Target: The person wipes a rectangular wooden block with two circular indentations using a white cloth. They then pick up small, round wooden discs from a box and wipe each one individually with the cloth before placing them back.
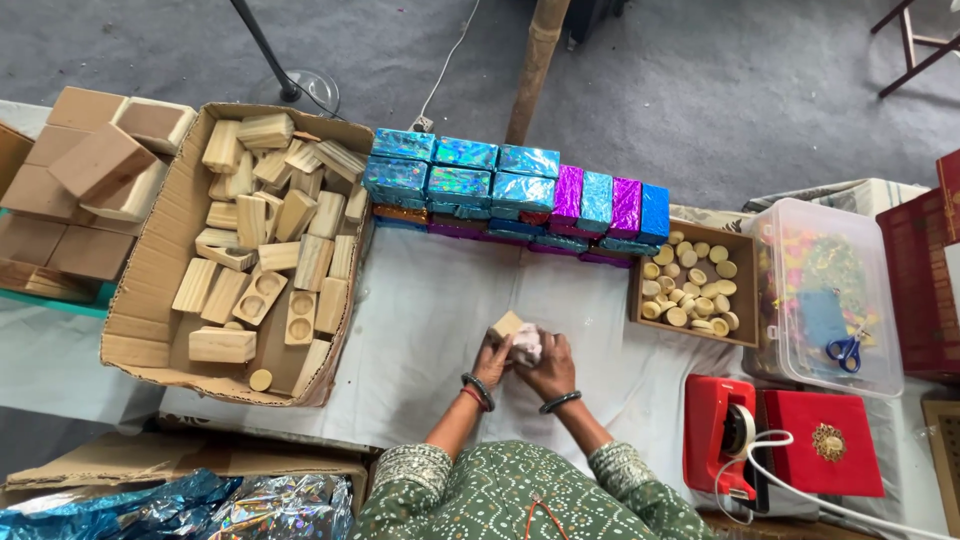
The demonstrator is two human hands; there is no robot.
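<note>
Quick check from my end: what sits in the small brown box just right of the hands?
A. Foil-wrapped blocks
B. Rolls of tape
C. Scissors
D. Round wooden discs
D: the small brown box holds a heap of pale round wooden discs; the blue-handled scissors lie on the clear plastic bin's lid.

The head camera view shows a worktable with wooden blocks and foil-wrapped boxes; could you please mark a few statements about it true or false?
1. Both hands, left hand and right hand, hold a small pale wooden block over the white table cover. True.
2. The large cardboard box at left is filled with shiny foil boxes. False: it holds pale wooden blocks.
3. The blue-handled scissors lie on the clear plastic lidded tub. True.
4. The small brown tray holds square red boxes. False: it holds round wooden discs.
5. The red tape dispenser stands on the person's right. True.
</note>
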